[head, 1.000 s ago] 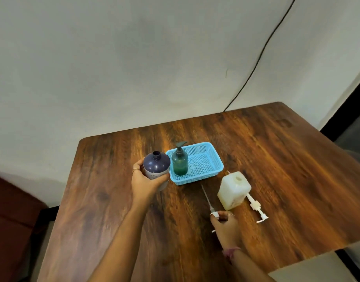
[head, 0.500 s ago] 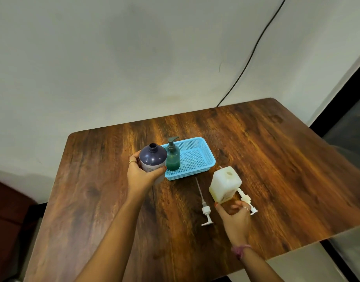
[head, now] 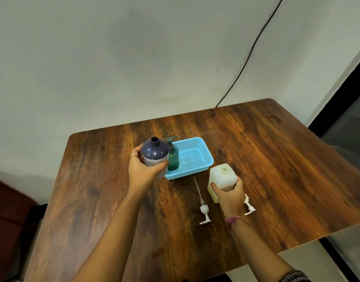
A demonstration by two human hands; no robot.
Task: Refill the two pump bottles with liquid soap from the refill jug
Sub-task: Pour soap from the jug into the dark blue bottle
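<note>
My left hand (head: 142, 173) grips a dark purple bottle (head: 154, 152) with an open neck and no pump, standing just left of the blue basket (head: 205, 155). A green pump bottle (head: 173, 157) stands in the basket's left end with its pump on. My right hand (head: 230, 197) wraps around the white square refill jug (head: 222, 176), which stands on the table with its top open. One white pump with a long tube (head: 203, 208) lies on the table between my hands. A second white pump (head: 249, 207) lies right of my right hand, partly hidden.
The wooden table (head: 287, 169) ends close on the right and near side. A black cable (head: 248, 58) runs down the wall behind the table's far edge. A dark red seat (head: 10, 210) sits low at the left.
My right hand let go of the pump with the tube, leaving it on the table, and moved right to close around the jug. The left hand kept its hold on the purple bottle.
</note>
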